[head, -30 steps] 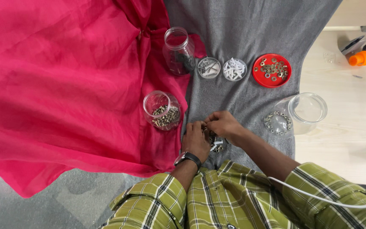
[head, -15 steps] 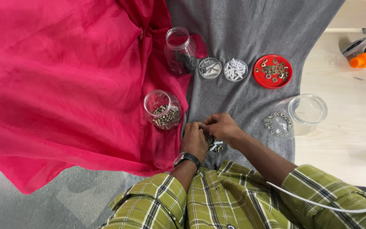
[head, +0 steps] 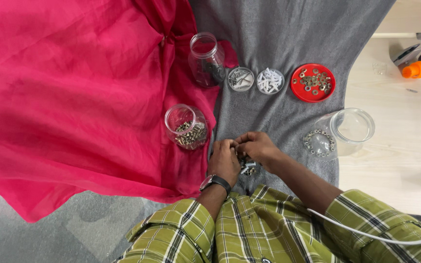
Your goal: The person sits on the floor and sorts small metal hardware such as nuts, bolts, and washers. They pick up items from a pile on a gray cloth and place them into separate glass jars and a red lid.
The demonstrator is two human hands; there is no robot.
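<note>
A pale wooden surface point(head: 405, 141) is draped with a grey knit cloth point(head: 278, 39) and, to the left of it, a crumpled pink sheer fabric point(head: 74, 97).

On the grey cloth's near edge, the left hand point(head: 224, 160) and right hand point(head: 258, 147) meet over a small heap of mixed silvery metal fasteners point(head: 247, 168). The fingers of both hands are curled and pinched together over something tiny from that heap; what exactly they grip is hidden.

Sorting looks well advanced. Beyond the heap on the grey cloth sit 2 small clear round lids, one with silver screws point(head: 240, 79) and one with white plastic plugs point(head: 270, 81), and a red round lid of brass washers point(head: 313, 82). A clear jar of brass bolts point(head: 187, 127) lies left of the heap, a clear jar with dark pieces point(head: 205, 59) beyond it, and a tipped clear jar of nuts point(head: 339, 132) to the right. Only the small heap seems left; its pieces look shiny, short and jumbled.
</note>
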